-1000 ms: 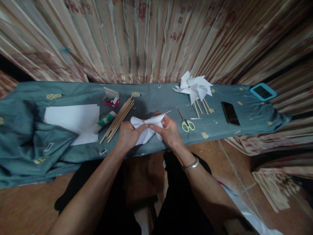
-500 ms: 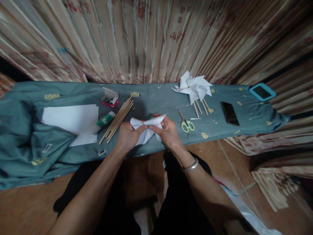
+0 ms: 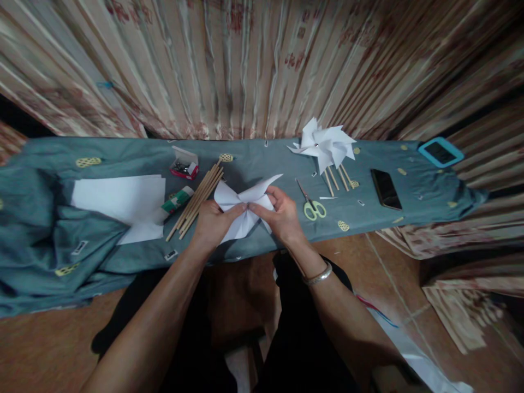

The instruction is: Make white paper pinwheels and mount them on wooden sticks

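A white paper pinwheel (image 3: 241, 224) without a visible stick is held between both hands above the near edge of the cloth. My left hand (image 3: 213, 221) grips its left side, thumb pressed at the centre. From the right, my right hand (image 3: 281, 215) grips it too, its thumb meeting the left one at the middle; the fingers behind the paper are mostly hidden. Wooden sticks (image 3: 197, 199) lie in a bundle just left of my left hand. Green-handled scissors (image 3: 314, 209) rest to the right of my right hand.
Finished white pinwheels (image 3: 325, 144) on sticks lie at the back right. A phone (image 3: 386, 189) and a blue-framed device (image 3: 440, 152) are further right. Leftward are a glue stick (image 3: 178, 200), a small red-and-white box (image 3: 184, 164) of metal pins and white paper sheets (image 3: 118, 199). Curtains (image 3: 245, 71) hang behind.
The paper has been tilted and opened out, so more of its folded blades shows. Both thumbs have come together at its centre.
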Demonstrator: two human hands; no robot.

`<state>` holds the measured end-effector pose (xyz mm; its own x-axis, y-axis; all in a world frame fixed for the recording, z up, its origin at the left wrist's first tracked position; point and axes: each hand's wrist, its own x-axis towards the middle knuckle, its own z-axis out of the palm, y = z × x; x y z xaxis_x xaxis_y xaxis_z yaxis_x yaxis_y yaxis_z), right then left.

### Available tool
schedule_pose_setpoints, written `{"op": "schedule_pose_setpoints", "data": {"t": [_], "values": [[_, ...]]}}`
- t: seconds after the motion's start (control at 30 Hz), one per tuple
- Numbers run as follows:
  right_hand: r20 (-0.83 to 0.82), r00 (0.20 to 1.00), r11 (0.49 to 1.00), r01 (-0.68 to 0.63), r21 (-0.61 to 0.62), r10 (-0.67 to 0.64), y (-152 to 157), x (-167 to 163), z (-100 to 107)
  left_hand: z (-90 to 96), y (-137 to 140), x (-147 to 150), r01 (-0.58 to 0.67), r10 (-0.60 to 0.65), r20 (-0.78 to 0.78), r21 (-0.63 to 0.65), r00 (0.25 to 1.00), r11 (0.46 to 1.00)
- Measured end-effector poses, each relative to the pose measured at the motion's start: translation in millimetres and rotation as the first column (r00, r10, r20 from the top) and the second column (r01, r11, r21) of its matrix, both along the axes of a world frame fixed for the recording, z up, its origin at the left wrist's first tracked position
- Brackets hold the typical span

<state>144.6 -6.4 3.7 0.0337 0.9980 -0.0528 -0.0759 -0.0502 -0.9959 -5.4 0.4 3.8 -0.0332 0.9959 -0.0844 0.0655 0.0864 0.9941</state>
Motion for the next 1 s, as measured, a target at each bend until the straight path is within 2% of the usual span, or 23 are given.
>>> {"op": "schedule_pose_setpoints", "data": {"t": [0.2, 0.5, 0.83, 1.0], "values": [[-0.024, 1.000, 1.000, 0.014, -0.018, -0.014, -0.8, -0.2, -1.0, 1.5, -2.3, 1.6, -0.008, 0.010, 0.058, -0.038, 0.998, 0.999], [-0.035, 0.999, 1.000, 0.025, -0.008, -0.025, -0.8, 1.8, -0.3, 1.8, -3.5, 1.7, -0.019, 0.022, 0.051, -0.060, 0.998, 0.998], [-0.085, 0.996, 0.998, -0.013, -0.060, 0.008, -0.7, 4.0, 2.7, -1.2, -3.9, 0.2, -0.003, 0.002, -0.025, -0.029, 1.000, 1.000], [-0.053, 0.999, 0.998, -0.015, -0.063, 0.011, -0.7, 5.0, 3.0, -6.3, -2.6, 0.1, 0.026, -0.026, -0.019, -0.006, 0.999, 1.000]]}}
